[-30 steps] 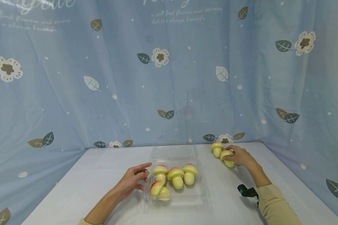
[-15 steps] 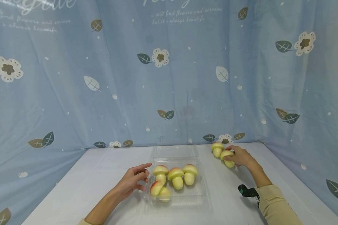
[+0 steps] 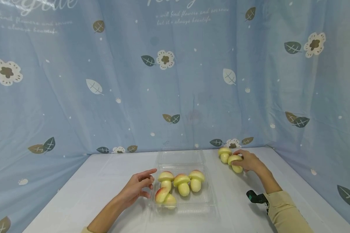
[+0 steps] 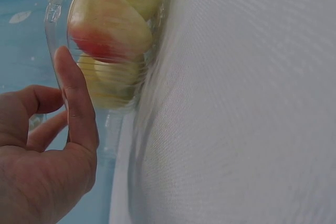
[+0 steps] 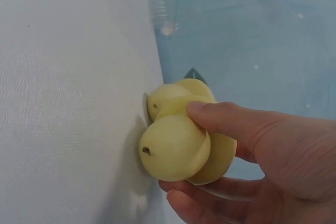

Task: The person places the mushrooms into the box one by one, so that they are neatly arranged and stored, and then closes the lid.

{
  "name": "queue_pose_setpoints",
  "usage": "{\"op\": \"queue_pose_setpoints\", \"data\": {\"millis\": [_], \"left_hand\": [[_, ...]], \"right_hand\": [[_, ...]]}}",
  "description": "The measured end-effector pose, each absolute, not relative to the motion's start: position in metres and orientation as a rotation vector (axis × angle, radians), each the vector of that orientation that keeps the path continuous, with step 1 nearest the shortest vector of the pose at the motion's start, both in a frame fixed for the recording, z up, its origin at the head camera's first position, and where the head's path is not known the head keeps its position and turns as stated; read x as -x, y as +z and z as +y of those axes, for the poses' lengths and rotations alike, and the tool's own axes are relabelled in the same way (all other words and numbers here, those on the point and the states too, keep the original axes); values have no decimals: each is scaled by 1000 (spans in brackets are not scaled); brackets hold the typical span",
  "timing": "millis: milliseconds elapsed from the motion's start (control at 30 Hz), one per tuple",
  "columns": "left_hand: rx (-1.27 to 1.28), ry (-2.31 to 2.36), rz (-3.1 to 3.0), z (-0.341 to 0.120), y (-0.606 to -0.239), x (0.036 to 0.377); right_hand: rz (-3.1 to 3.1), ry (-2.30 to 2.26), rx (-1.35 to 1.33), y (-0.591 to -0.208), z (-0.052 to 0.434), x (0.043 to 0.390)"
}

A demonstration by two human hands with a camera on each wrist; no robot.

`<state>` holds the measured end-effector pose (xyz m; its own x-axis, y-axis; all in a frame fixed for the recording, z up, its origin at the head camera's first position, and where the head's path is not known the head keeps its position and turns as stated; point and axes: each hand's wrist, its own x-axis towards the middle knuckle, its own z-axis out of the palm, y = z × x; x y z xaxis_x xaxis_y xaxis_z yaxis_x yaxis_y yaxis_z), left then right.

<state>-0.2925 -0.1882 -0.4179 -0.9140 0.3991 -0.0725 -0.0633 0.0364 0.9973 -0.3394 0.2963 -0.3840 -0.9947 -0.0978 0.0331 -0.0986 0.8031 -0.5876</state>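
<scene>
Right hand (image 3: 249, 161) is gripping a mushroom (image 3: 235, 162) near the worktop's (image 3: 105, 181) far right edge, beside another mushroom (image 3: 224, 154), while left hand (image 3: 138, 186), fingers relaxed, is steadying the clear tray (image 3: 205, 197) w/ four mushrooms near the front edge.

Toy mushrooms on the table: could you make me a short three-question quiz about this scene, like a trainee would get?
1. How many mushrooms lie in the clear plastic tray?
2. True or false: the right hand grips a mushroom outside the tray.
3. Where is the left hand? A) inside the tray, B) at the tray's left edge with its grip on nothing, C) on the curtain.

Key:
1. Four: three standing in a row and one lying on its side in front.
2. True; another loose mushroom sits just beyond it on the white table.
3. B.
</scene>
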Motion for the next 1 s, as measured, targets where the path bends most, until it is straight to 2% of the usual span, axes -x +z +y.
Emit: {"op": "queue_pose_setpoints", "data": {"millis": [1000], "left_hand": [[-354, 1955, 1977, -187, -413, 289]], "right_hand": [[-2972, 947, -252, -366, 288, 336]]}}
